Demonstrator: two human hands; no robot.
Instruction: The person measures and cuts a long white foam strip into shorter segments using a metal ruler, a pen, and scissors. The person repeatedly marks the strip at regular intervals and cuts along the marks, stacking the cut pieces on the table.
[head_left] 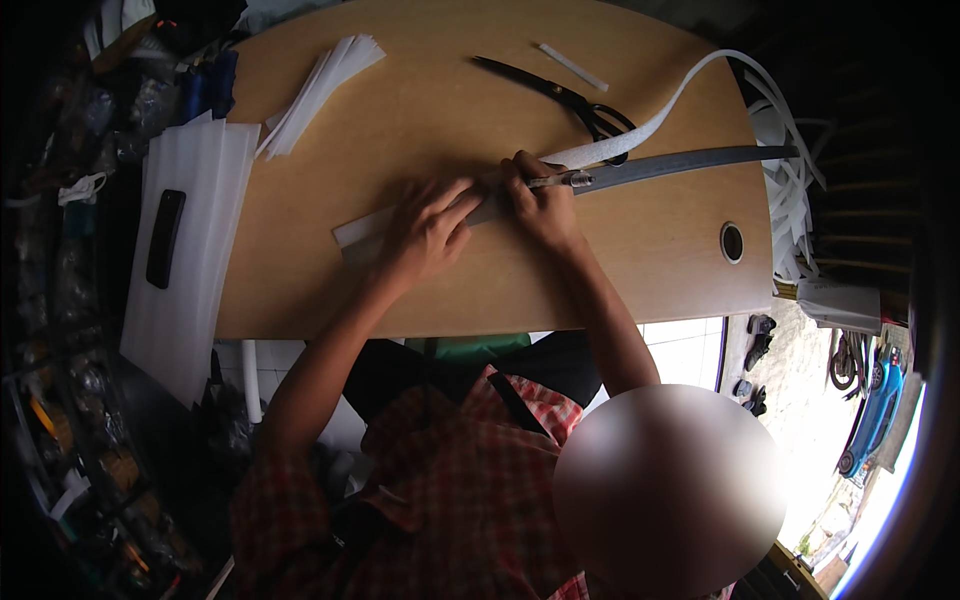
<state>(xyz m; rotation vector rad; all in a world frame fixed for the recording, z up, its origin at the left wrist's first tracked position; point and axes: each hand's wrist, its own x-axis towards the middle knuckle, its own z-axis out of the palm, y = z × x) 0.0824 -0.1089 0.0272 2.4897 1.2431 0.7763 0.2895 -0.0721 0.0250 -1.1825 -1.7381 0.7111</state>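
Note:
My left hand [430,232] lies flat, fingers spread, pressing a long grey metal ruler [680,165] onto a white strip [352,230] on the wooden table [420,290]. Just to its right, my right hand [540,205] grips a small metal cutter or pen [562,181] whose tip rests against the ruler's edge. The white strip runs under the ruler and curves up to the right past the table's far edge [690,85]. Both hands hide the middle of the ruler and strip.
Black scissors [570,95] lie beyond my right hand. A fanned stack of white strips [320,85] and a short white piece [572,66] sit farther off. White foam sheets [190,200] carrying a black phone [165,238] lie left. A round hole [732,242] is in the table.

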